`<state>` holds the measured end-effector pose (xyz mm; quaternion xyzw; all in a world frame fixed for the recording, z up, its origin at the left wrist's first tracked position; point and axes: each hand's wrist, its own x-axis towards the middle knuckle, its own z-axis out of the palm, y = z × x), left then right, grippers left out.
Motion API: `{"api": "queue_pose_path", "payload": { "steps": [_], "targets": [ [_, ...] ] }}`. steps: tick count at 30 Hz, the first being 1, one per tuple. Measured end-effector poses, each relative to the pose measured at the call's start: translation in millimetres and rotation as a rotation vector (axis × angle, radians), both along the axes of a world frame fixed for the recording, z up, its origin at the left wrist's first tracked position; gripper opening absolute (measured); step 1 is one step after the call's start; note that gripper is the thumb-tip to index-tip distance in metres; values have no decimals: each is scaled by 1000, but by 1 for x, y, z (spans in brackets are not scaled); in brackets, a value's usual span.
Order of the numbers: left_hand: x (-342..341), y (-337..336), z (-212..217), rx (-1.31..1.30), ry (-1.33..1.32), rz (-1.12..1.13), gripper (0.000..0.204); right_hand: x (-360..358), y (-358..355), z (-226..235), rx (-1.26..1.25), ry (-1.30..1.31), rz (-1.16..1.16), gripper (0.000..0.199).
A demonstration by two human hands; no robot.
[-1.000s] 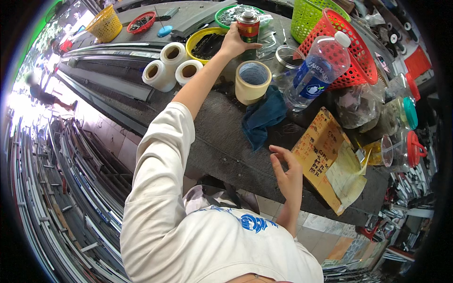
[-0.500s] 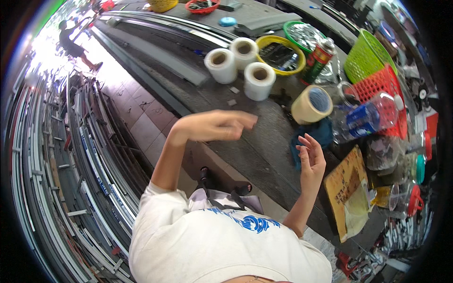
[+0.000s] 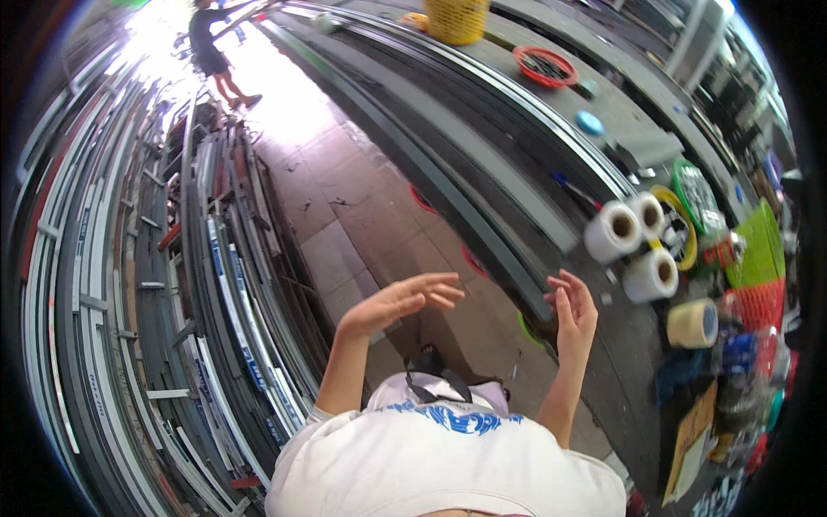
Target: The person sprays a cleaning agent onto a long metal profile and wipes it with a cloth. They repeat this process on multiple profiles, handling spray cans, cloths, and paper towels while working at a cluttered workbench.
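My left hand (image 3: 401, 302) is raised over the tiled floor, its fingers stretched out and holding nothing. At the workbench's edge hovers my right hand (image 3: 573, 308), fingers apart and slightly curled, with nothing in it. To its right on the bench stand three rolls of clear wrap; the nearest wrap roll (image 3: 648, 277) is beside a cream tape roll (image 3: 692, 324). A dark blue cloth (image 3: 680, 372) lies below the tape. Long grey metal profiles (image 3: 491, 181) run along the bench, with a blue pen-like item (image 3: 575, 191) among them.
A rack of long metal profiles (image 3: 112, 293) fills the left side. Tiled floor (image 3: 345, 198) runs between rack and bench. Far off, a person (image 3: 215, 52) stands near the bright opening. Baskets, including a yellow basket (image 3: 457, 19) and a red basket (image 3: 544, 67), sit on the bench.
My view has swung left, so the bench items sit farther right and more floor and rack show. My left hand's fingers have spread; both hands remain raised with nothing in them.
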<state>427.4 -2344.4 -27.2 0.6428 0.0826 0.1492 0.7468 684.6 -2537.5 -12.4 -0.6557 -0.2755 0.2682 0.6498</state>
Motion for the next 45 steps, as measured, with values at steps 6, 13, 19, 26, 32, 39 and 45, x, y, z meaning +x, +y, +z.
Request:
{"api": "queue_pose_path", "payload": {
  "steps": [6, 13, 19, 26, 32, 39, 45],
  "targets": [
    [-53, 60, -18, -116, 224, 35, 78, -28, 98, 3, -43, -211, -29, 29],
    [-64, 162, -58, 136, 423, 26, 67, -33, 238, -4, -123, -281, 14, 26],
    [-102, 302, -73, 535, 1154, 132, 65, -50, 414, 5, -94, -66, 268, 25],
    [-178, 461, -54, 305, 921, 678, 64, -139, 654, 4, -65, 21, 582, 25],
    [-270, 608, -87, 230, 1112, 639, 70, -220, 830, -15, -204, 100, 698, 27],
    [-349, 821, -41, 408, 1102, 676, 63, -279, 1015, -5, -140, -39, 660, 29],
    [-345, 1003, -53, 497, 985, 585, 56, -302, 1170, -37, -178, -91, 564, 30]
  ]
}}
